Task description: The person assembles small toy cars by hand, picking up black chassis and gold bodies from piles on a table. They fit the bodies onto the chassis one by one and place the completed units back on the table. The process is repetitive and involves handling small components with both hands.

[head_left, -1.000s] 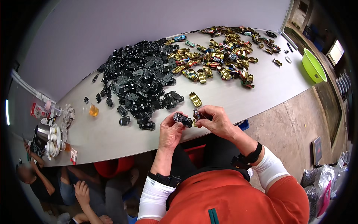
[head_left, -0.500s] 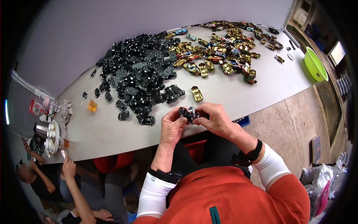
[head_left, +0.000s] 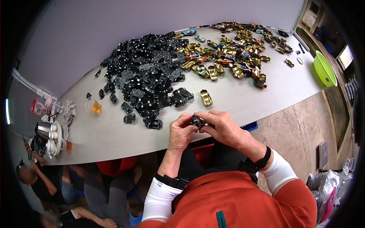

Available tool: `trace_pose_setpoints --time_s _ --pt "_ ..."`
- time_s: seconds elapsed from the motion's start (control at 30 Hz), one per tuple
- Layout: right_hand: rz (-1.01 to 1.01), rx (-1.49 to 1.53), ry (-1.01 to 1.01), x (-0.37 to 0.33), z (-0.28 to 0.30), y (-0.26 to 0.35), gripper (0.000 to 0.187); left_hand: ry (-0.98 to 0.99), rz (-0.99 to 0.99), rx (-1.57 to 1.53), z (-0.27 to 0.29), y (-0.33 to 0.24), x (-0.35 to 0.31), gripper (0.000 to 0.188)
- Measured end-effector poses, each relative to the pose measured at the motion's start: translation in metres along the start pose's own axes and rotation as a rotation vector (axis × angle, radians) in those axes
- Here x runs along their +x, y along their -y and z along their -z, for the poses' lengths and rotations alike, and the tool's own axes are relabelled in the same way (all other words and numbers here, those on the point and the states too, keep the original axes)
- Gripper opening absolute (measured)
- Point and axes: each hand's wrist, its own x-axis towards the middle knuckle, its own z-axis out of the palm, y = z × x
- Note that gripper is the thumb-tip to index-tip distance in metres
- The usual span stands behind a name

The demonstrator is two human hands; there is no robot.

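Between my two hands, at the near edge of the table, is a small dark toy car part [head_left: 197, 121], mostly covered by fingers. My left hand [head_left: 180, 132] pinches it from the left with thumb and fingers. My right hand [head_left: 222, 127] closes on it from the right, its fingers laid over the top. Just beyond the hands, a gold toy car body [head_left: 206, 97] lies alone. Left of it spreads a large heap of black toy car chassis [head_left: 146, 68]. A heap of gold and coloured toy car bodies [head_left: 228, 53] lies at the far right.
A cup of amber drink [head_left: 96, 107] stands on the left of the table [head_left: 106, 138], near a tray of white cups [head_left: 56, 141] and a cloth [head_left: 69, 112]. A green basin [head_left: 324, 69] sits at the right end. Other people sit at lower left.
My right fingers have moved over the top of the toy car part, which now shows less. A co-worker's raised hand at lower left has gone down. The whole view has shifted slightly.
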Motion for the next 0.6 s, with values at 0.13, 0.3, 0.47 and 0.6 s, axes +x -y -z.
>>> trace_pose_setpoints --time_s 0.13,0.3,0.47,0.6 --pt "-0.062 -0.018 -0.008 -0.001 -0.001 0.005 0.043 0.032 -0.015 0.036 0.0 -0.001 0.001 0.029" --pt "-0.073 0.074 -0.066 -0.009 -0.006 -0.006 0.047 0.074 -0.016 0.074 -0.001 -0.005 0.002 0.025" --pt "-0.011 -0.062 -0.014 -0.01 -0.003 0.0 0.051 0.092 -0.036 0.147 -0.004 -0.004 0.0 0.026" --pt "0.088 0.092 -0.153 -0.013 -0.007 -0.01 0.052 0.045 -0.141 0.236 -0.025 -0.016 -0.009 0.03"
